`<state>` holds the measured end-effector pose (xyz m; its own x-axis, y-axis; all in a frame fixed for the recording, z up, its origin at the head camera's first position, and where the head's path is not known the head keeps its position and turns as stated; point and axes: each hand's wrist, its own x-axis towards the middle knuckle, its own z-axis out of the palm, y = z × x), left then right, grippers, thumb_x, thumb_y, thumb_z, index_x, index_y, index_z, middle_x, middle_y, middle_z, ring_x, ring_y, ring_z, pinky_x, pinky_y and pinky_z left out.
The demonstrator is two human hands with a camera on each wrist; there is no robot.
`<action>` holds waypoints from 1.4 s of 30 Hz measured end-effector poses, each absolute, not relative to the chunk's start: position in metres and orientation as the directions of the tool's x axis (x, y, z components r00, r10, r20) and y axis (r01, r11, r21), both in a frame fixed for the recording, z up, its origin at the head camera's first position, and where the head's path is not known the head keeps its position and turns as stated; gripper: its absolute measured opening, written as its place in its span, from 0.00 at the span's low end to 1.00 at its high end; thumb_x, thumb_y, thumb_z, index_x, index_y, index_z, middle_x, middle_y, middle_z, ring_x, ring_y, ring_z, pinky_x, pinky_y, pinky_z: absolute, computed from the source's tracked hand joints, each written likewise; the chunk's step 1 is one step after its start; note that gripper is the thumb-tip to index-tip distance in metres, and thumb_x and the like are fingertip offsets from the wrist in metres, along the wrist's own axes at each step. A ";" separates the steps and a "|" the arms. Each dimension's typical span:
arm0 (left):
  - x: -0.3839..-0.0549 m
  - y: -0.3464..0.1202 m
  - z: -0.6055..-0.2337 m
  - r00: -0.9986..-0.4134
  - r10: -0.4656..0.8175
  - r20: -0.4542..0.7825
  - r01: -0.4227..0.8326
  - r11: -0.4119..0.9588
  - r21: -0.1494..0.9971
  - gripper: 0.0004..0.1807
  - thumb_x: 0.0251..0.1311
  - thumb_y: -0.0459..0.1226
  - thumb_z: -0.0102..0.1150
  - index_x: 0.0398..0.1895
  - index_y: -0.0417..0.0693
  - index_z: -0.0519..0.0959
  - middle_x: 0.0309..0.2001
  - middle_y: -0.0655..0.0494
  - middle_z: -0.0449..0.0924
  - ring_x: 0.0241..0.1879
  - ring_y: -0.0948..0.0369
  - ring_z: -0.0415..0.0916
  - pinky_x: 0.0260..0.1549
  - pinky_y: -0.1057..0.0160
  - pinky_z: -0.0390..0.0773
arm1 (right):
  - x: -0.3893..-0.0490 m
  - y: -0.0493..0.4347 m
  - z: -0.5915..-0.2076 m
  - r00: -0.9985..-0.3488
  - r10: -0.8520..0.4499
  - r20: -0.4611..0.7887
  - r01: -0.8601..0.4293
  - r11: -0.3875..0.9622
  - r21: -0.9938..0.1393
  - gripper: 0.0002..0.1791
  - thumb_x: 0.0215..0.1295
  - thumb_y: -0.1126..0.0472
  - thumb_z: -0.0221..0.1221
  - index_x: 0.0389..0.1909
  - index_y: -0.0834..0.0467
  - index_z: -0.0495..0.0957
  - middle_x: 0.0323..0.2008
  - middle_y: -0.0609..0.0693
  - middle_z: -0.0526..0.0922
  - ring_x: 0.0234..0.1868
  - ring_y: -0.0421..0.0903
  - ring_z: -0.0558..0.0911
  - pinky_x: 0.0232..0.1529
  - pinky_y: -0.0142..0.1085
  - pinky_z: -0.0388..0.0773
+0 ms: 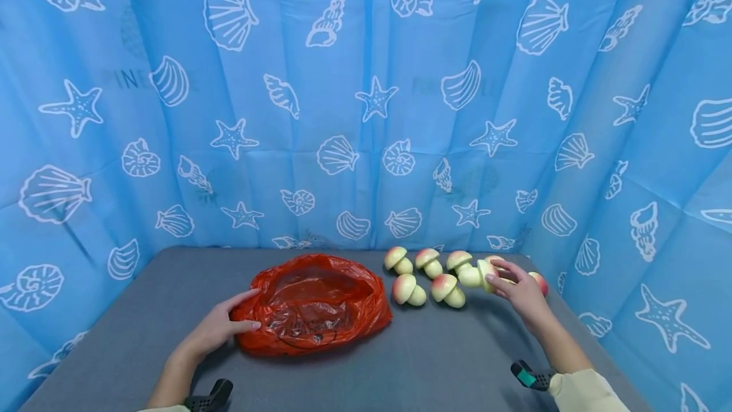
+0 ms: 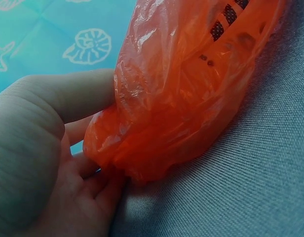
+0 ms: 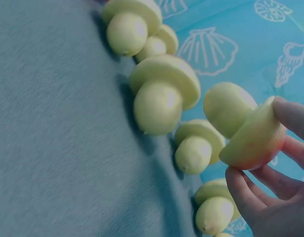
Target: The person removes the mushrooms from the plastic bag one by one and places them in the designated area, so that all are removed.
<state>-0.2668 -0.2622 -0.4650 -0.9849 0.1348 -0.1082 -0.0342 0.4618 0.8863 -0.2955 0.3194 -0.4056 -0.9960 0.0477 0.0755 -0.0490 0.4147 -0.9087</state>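
Observation:
A red plastic bag point(image 1: 320, 329) lies on the grey table with its mouth spread wide. My left hand point(image 1: 220, 328) grips its left side, the thumb and fingers around the crinkled plastic point(image 2: 157, 113). Off the table, my right hand point(image 1: 521, 292) holds a toy mushroom point(image 3: 253, 140) by its pinkish cap, fingertips on the cap's edges and the pale stem pointing away from the palm. Below it in the right wrist view, several similar mushrooms point(image 3: 159, 106) lie on the table.
Right of the bag, the loose mushrooms lie in two rough rows, including one point(image 1: 405, 290) near the bag's edge. Another mushroom point(image 1: 539, 281) is partly hidden behind my right hand. A blue shell-patterned curtain point(image 1: 366, 113) hangs behind the grey table point(image 1: 423, 367) and along its sides.

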 end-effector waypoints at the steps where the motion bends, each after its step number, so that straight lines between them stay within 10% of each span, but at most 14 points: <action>1: -0.267 -0.262 -0.465 -0.985 0.132 -0.109 -0.036 0.459 0.888 0.43 0.56 0.49 0.67 0.73 0.48 0.61 0.71 0.33 0.55 0.65 0.37 0.58 0.57 0.35 0.64 | -0.295 0.320 -0.408 -0.995 0.057 0.080 -0.047 0.435 -0.899 0.36 0.70 0.50 0.58 0.69 0.66 0.59 0.62 0.70 0.64 0.60 0.63 0.69 0.54 0.48 0.75; 12: -0.267 -0.262 -0.465 -0.985 0.144 -0.095 -0.013 0.484 0.875 0.43 0.57 0.48 0.66 0.73 0.46 0.61 0.70 0.32 0.55 0.65 0.36 0.57 0.57 0.35 0.63 | -0.292 0.330 -0.428 -0.989 0.116 0.094 -0.006 0.599 -0.801 0.33 0.70 0.51 0.58 0.65 0.69 0.63 0.59 0.74 0.69 0.57 0.65 0.72 0.46 0.45 0.80; 42: -0.266 -0.260 -0.465 -0.988 0.132 -0.077 0.001 0.504 0.863 0.43 0.56 0.49 0.66 0.73 0.47 0.61 0.71 0.32 0.55 0.66 0.36 0.56 0.58 0.34 0.61 | -0.289 0.329 -0.443 -0.982 0.190 0.019 0.079 0.498 -0.863 0.34 0.72 0.55 0.53 0.68 0.72 0.56 0.62 0.76 0.62 0.58 0.65 0.70 0.42 0.40 0.81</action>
